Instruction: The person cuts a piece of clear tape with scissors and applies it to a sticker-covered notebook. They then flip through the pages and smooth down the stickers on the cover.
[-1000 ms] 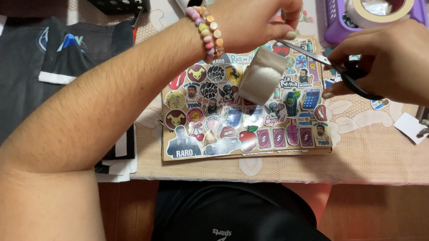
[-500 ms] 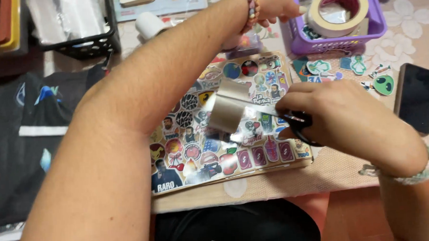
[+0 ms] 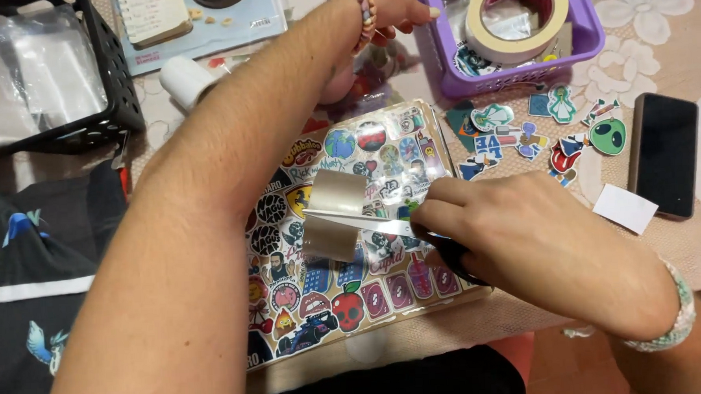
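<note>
A board covered in colourful stickers (image 3: 316, 301) lies on the table in front of me. A shiny strip of clear tape (image 3: 332, 221) curls up over its middle. My right hand (image 3: 526, 244) grips scissors by their black handles (image 3: 456, 259), and the open blades (image 3: 351, 220) cross the strip. My left arm reaches over the board to the far side, where my left hand (image 3: 393, 10) closes around a translucent tape roll (image 3: 353, 79); my wrist hides most of the roll.
A purple basket (image 3: 518, 75) holding a masking tape roll (image 3: 516, 8) stands at the back right, with loose stickers (image 3: 521, 134) in front of it. A dark phone (image 3: 664, 156) and a white paper slip (image 3: 625, 207) lie right. A black crate (image 3: 101, 82) and dark cloth (image 3: 39, 274) are left.
My left hand has moved away from the board toward the basket. My right hand has brought the scissors leftward onto the tape strip. The view has tilted toward the far side of the table.
</note>
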